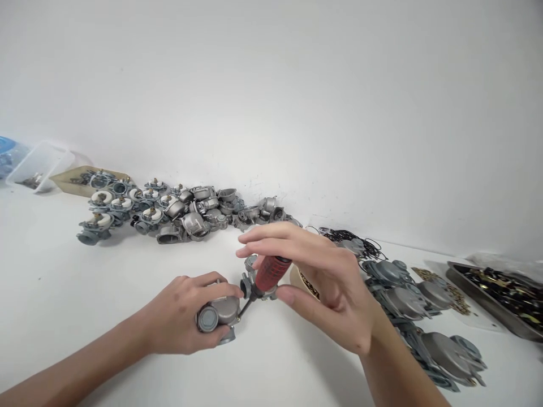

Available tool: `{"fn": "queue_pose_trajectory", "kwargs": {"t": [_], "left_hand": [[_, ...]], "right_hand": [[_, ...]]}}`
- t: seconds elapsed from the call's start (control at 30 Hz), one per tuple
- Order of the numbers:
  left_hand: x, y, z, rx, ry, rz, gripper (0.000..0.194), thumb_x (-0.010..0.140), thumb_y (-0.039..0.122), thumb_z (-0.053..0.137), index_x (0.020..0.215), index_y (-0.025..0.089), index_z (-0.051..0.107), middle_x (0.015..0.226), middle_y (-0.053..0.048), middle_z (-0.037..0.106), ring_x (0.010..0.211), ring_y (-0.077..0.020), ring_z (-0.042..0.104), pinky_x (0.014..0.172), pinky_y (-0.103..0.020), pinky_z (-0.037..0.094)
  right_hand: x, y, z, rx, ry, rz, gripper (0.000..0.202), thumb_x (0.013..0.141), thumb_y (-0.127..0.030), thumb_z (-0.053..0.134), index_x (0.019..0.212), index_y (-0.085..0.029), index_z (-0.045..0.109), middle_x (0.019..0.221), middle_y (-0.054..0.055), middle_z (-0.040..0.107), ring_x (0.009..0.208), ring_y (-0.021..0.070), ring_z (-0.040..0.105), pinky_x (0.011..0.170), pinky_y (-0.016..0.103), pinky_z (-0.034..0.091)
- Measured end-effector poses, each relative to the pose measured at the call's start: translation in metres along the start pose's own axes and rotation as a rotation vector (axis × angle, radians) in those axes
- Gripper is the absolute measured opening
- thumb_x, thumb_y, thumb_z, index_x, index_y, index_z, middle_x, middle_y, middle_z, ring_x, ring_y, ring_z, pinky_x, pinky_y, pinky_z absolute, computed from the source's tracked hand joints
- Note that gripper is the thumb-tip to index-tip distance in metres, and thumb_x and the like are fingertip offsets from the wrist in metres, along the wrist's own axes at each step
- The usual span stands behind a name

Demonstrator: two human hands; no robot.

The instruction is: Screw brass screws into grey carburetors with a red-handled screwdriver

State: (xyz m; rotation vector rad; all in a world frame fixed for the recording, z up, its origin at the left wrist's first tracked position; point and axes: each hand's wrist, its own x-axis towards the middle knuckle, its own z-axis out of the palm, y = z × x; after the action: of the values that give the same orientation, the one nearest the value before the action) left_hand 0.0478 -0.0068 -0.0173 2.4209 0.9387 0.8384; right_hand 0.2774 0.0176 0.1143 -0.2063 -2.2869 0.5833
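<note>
My left hand [184,314] is closed around a grey metal carburetor [228,310], holding it just over the white table. A screwdriver with a red and black handle [271,274] slants down to the carburetor's right side, its tip at a small brass-coloured screw [238,319]. My right hand [318,277] has the handle between its thumb and fairly straight fingers. Behind the screwdriver stands another carburetor [246,282], partly covered. A pale cup [297,278] with small brass-coloured parts is half hidden by my right hand.
Carburetor bodies with white floats [121,203] and loose metal bowls [195,224] lie along the wall. Assembled carburetors [407,302] sit at right, near brass screws [456,297], black cords [352,236] and a metal tray [479,293]. Far left are a yellowish bin [68,182] and a clear box [53,164].
</note>
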Motion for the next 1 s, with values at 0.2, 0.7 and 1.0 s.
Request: {"fn": "queue_pose_trajectory", "kwargs": {"t": [0.2,0.7,1.0], "left_hand": [[-0.0007,-0.0004,0.0007,0.004,-0.003,-0.011,0.045,0.084,0.024,0.068,0.126,0.036,0.058,0.113,0.002,0.07,0.078,-0.0195,0.069,0.069,-0.03,0.051],[-0.0002,-0.0006,0.0004,0.032,0.003,-0.004,0.044,0.083,0.026,0.069,0.125,0.035,0.059,0.11,0.001,0.07,0.076,-0.0202,0.068,0.067,-0.03,0.049],[-0.0011,-0.002,0.0013,0.055,0.015,0.014,0.046,0.084,0.027,0.068,0.128,0.036,0.057,0.111,0.001,0.07,0.077,-0.0202,0.069,0.064,-0.029,0.047]], "right_hand": [[-0.0001,0.0011,-0.0003,-0.12,0.092,-0.024,0.04,0.086,-0.029,0.083,0.123,-0.02,0.073,0.091,0.003,0.07,0.074,0.012,0.068,0.072,0.028,0.063],[0.0002,-0.0032,0.0003,-0.098,0.001,-0.04,0.038,0.096,-0.015,0.069,0.134,-0.015,0.066,0.097,0.007,0.075,0.078,0.0133,0.069,0.073,0.028,0.062],[0.0006,-0.0014,0.0004,-0.135,-0.011,-0.027,0.041,0.097,-0.016,0.068,0.137,-0.017,0.062,0.095,0.006,0.076,0.08,0.0141,0.07,0.075,0.03,0.062]]}}
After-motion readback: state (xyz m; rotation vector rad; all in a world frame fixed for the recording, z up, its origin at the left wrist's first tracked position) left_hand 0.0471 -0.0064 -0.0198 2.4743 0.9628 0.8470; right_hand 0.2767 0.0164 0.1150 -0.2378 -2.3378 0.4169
